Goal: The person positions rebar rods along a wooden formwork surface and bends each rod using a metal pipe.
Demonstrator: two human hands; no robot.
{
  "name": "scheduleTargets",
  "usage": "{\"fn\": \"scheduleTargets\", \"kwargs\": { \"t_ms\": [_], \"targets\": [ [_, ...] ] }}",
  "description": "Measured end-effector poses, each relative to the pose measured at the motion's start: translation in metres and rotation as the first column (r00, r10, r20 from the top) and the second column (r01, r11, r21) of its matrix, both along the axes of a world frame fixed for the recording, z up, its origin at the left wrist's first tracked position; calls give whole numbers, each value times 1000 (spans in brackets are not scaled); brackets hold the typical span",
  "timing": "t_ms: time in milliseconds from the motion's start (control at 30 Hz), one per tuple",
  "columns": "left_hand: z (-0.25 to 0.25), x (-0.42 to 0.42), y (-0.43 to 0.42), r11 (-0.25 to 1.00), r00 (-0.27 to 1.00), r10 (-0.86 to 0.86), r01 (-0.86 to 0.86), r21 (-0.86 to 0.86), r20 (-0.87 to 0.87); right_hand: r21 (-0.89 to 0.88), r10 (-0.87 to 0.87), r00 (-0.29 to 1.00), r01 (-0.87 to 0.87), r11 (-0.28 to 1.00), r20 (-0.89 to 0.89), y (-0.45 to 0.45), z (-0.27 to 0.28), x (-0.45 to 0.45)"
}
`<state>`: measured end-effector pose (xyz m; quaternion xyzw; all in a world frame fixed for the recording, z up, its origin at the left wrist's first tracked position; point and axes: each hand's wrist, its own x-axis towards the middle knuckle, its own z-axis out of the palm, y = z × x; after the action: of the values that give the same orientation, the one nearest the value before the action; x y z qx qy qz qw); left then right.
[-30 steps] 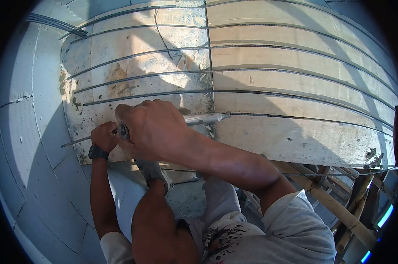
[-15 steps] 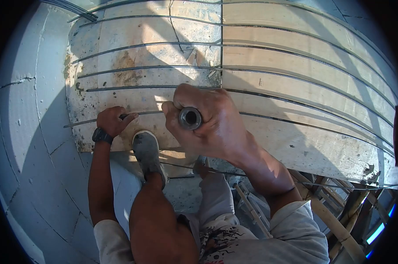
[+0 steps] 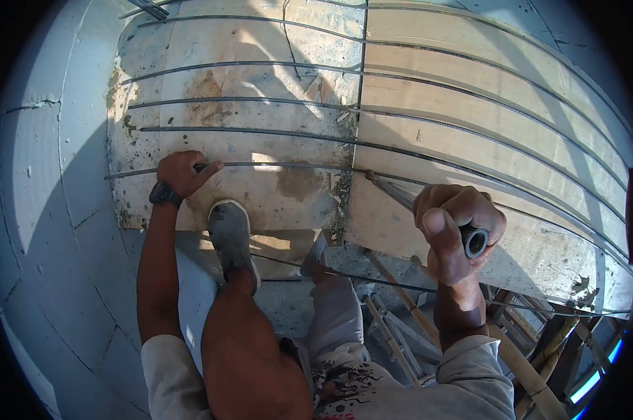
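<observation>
My left hand (image 3: 181,173), with a black watch at the wrist, is closed around the nearest steel rebar (image 3: 281,165) close to its left end. My right hand (image 3: 458,227) is wrapped round a rebar bender (image 3: 397,192) with a round, hollow handle end that faces up at me. From the fist, the tool's shaft slants away to the left. Its far end meets the same rebar just right of the board joint; how it fits on the bar is too small to make out.
Several more rebars (image 3: 260,101) lie roughly parallel across the plywood boards (image 3: 414,150). My shod foot (image 3: 229,227) rests on the near board edge. Grey block wall (image 3: 85,161) stands at left. Beyond the front edge, wooden poles (image 3: 526,371) and a ladder-like frame (image 3: 393,336) show lower down.
My right hand has swung right and away from the camera with the rebar bender, uncovering its shaft and far end at the rebar. My left hand keeps its hold.
</observation>
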<state>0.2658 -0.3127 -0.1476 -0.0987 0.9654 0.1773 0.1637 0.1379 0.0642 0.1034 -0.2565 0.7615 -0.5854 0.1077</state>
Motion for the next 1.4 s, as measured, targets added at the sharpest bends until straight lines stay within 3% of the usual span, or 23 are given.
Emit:
{"fn": "scheduleTargets", "kwargs": {
  "t_ms": [200,300,500,600,700,800,900,1033,1133,1167,1267,1300,1400],
  "targets": [
    [13,-5,1,998,996,-69,69,1,-51,-14,-70,997,69,997,-24,1,-3,4],
    [21,-1,1,999,998,-43,44,-14,49,-10,-21,1000,21,1000,-7,-4,0,6],
    [-1,9,-3,998,999,-38,39,-50,23,3,149,989,-149,989,7,14,7,11],
    [-31,15,-7,995,986,-74,63,-78,-148,-66,243,970,-241,968,13,26,9,15],
    [-33,24,-13,990,990,-118,111,-84,-82,-97,229,968,-219,971,99,28,23,15],
    [-47,43,-26,991,966,-129,135,11,-225,-71,232,960,-223,972,159,28,41,15],
    [-58,41,-34,993,975,-95,107,50,-202,-45,318,937,-315,948,147,24,52,13],
    [-49,32,-26,997,996,-54,58,49,-69,3,300,948,-302,953,102,10,42,14],
    [-49,27,-15,996,988,-49,59,67,-147,-40,166,970,-162,986,178,11,25,14],
    [-47,24,-13,995,996,-55,60,81,-69,-61,77,974,-65,996,214,13,16,13],
    [-41,15,-9,997,995,-20,27,79,-94,7,71,981,-74,997,181,0,9,8],
    [-38,10,-8,996,1000,-15,17,83,-18,38,114,983,-120,992,141,-5,4,4],
    [-42,6,-7,996,999,18,-16,93,-28,56,94,970,-109,993,225,-29,-8,-6]
  ]
}}
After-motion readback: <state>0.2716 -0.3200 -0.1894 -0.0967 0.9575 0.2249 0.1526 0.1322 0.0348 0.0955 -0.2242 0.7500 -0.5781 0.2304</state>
